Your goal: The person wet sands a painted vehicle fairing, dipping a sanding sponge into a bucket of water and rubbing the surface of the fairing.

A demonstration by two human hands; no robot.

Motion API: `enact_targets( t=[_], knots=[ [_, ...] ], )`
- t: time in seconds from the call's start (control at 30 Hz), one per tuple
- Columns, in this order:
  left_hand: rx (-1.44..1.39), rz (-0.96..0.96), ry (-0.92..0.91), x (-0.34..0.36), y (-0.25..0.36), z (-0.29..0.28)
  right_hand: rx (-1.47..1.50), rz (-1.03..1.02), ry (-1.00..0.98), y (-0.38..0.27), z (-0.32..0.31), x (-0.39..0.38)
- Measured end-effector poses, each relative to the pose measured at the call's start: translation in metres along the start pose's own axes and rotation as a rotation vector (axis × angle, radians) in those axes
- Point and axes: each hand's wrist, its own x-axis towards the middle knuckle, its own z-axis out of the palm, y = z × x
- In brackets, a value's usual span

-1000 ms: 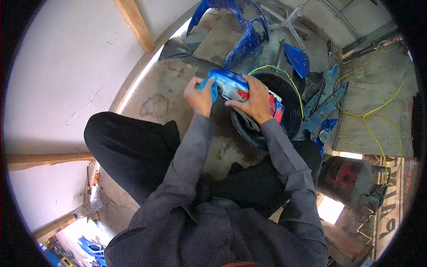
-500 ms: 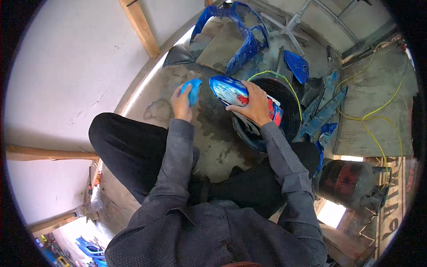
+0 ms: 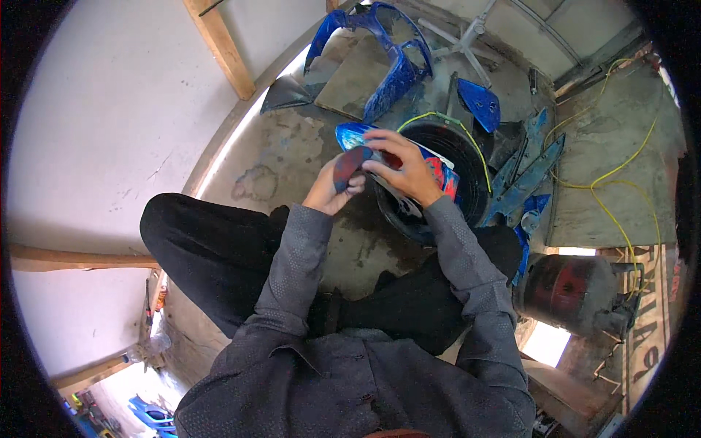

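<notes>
Left grip (image 3: 330, 191) pinches a dark sanding pad (image 3: 346, 166); right grip (image 3: 404, 169) clamps the blue-and-red panel (image 3: 431, 164). Both sit just beside the black tub (image 3: 467, 157).

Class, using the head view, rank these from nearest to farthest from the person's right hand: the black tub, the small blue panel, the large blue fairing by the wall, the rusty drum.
From the right hand:
1. Black tub, just right of it.
2. Small blue panel, above and right.
3. Large blue fairing, up by the wall.
4. Rusty drum, lower right.
</notes>
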Motion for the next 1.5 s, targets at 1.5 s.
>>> enact_targets(
  t=[1.5],
  knots=[
    [1.787, 1.016, 0.099, 0.033, -0.07, 0.013, -0.409, 0.461, -0.219, 0.068, -0.025, -0.053]
  ],
)
